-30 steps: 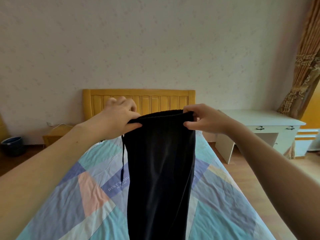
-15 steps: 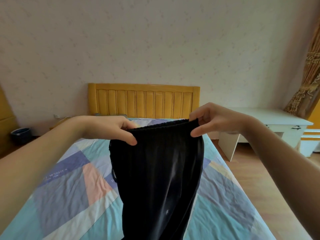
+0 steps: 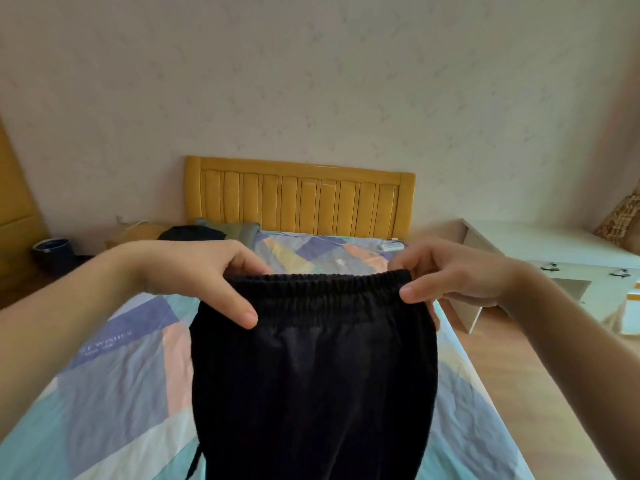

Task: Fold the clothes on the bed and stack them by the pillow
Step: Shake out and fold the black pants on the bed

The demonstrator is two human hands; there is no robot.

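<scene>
Head view: a person holds up black trousers (image 3: pixel 311 375) by the gathered elastic waistband (image 3: pixel 329 285) above a bed (image 3: pixel 114 382) covered in a patchwork sheet of blue, lilac, pink and teal. The left hand (image 3: pixel 204 275) pinches the waistband's left end, thumb lying across the front of the fabric and fingers curled behind it. The right hand (image 3: pixel 446 275) pinches the right end the same way, thumb in front. The band is stretched level between the two hands, and the trouser legs hang down out of the frame's lower edge; a drawstring (image 3: pixel 194 462) dangles at the lower left. At the head of the bed, before a yellow wooden headboard (image 3: pixel 298 199), lie a grey-green pillow (image 3: pixel 235 228) and, touching it, a dark garment (image 3: pixel 192 233). A white bench (image 3: pixel 540 244) stands right of the bed.
</scene>
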